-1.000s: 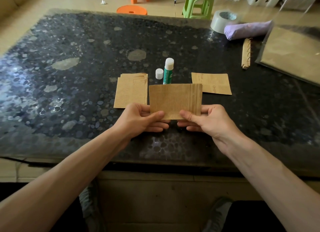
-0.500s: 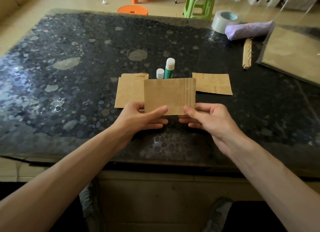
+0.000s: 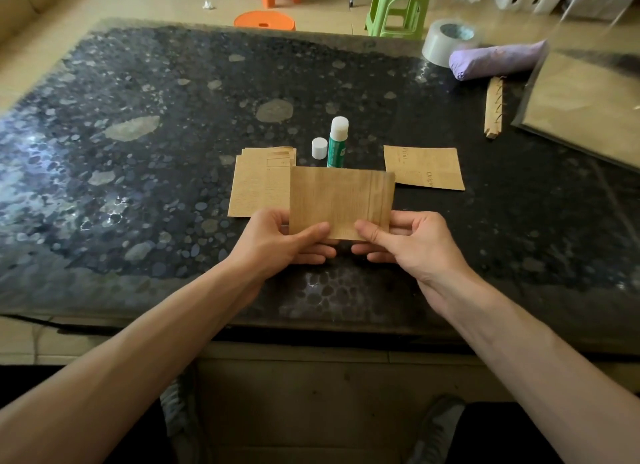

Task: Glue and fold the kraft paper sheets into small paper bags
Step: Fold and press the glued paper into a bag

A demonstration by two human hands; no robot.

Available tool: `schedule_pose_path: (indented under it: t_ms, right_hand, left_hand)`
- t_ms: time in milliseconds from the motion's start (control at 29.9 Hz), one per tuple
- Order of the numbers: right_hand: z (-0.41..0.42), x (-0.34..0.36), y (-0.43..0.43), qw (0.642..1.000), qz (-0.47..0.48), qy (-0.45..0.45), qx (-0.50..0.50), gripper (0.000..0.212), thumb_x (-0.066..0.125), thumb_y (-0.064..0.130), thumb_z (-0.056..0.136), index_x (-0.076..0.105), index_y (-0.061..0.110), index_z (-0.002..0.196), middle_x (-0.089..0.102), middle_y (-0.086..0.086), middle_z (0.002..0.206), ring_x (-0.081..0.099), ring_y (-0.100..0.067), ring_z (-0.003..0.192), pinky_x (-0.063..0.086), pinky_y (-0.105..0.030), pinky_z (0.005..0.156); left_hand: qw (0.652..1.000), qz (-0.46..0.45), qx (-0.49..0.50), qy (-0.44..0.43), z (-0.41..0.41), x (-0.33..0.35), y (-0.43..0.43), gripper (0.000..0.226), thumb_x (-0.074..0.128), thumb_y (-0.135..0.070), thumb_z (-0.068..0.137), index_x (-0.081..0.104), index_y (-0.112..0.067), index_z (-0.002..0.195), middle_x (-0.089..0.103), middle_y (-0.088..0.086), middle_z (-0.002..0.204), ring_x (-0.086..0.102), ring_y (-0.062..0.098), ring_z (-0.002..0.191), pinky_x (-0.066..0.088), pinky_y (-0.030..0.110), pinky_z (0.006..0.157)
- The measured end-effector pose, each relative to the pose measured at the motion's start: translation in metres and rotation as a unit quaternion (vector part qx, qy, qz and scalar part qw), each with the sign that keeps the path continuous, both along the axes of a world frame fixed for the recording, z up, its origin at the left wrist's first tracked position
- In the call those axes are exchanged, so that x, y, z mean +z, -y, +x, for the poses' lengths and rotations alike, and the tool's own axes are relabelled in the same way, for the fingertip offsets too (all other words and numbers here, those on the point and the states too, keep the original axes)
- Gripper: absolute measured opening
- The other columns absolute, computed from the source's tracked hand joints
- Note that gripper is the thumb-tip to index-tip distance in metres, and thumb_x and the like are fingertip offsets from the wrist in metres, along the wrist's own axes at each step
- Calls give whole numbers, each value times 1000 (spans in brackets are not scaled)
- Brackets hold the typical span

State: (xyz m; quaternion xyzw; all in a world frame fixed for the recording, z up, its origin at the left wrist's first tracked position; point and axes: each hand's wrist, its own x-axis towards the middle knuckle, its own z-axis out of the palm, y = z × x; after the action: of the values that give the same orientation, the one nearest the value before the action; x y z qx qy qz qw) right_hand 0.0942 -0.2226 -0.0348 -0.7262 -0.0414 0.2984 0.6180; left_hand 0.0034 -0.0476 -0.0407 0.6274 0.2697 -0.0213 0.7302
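I hold a folded kraft paper piece (image 3: pixel 337 200) upright above the dark pebble-patterned table (image 3: pixel 138 186). My left hand (image 3: pixel 277 242) pinches its lower left edge and my right hand (image 3: pixel 412 242) pinches its lower right edge, thumbs on the near face. A vertical fold line runs near its right side. Behind it to the left lies a small stack of kraft sheets (image 3: pixel 258 183). A single printed kraft piece (image 3: pixel 424 167) lies flat at the right. An uncapped green glue stick (image 3: pixel 337 141) stands behind the held paper, its white cap (image 3: pixel 319 148) beside it.
At the back right are a tape roll (image 3: pixel 446 41), a purple folded umbrella (image 3: pixel 495 60), a torn spiral strip (image 3: pixel 494 108) and a clear sleeve of kraft paper (image 3: pixel 585 110). Green (image 3: pixel 398 8) and orange (image 3: pixel 265 20) stools stand beyond the table.
The held paper shifted slightly left and up a second ago, then came back a little to the right. Both hands keep their pinch on its lower edge.
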Motion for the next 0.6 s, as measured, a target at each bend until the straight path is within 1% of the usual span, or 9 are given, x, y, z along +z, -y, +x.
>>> schedule_pose_path:
  t_ms: [67,167,234,367,468,601]
  right_hand:
    - [2,1,1,1000,-2,-6,-3,25,79,17,88,72,16,112,81,-2,91,79,-18,83,64,-24,72]
    - [7,3,3,1000,3,-20,13,26,74,15,93,71,10,119,81,-4,97,79,-19,88,64,-29,79]
    - [10,5,6,999,2,-17,29,25,71,13,95,72,10,120,81,-4,100,79,-19,91,64,-31,81]
    - [13,9,10,999,-18,2,37,19,73,17,94,75,12,112,81,-4,94,79,-19,88,65,-30,80]
    - [14,8,11,998,-46,31,15,16,78,21,90,77,11,102,81,-5,86,79,-17,83,65,-28,77]
    - [15,7,11,999,-47,22,5,15,79,20,90,76,13,103,81,-4,87,79,-17,83,64,-27,75]
  left_hand:
    - [1000,3,1,3,0,0,0,23,71,-17,93,69,1,107,78,15,90,77,22,85,62,21,71]
    - [1000,-4,-6,3,0,0,-4,25,70,-19,94,69,-2,111,78,13,97,77,22,93,63,26,77]
    - [1000,1,-18,-1,0,0,-7,27,69,-20,94,70,-2,113,78,11,100,77,22,94,63,28,80]
    - [1000,4,-11,4,0,-1,-8,24,67,-18,94,71,1,110,79,12,98,77,23,91,63,27,78]
    - [1000,0,-7,7,1,-1,-7,24,67,-18,95,71,1,109,79,12,98,77,22,91,62,27,79]
    - [1000,-1,5,12,1,-2,-7,23,66,-18,96,71,1,108,79,12,97,77,21,89,62,24,76]
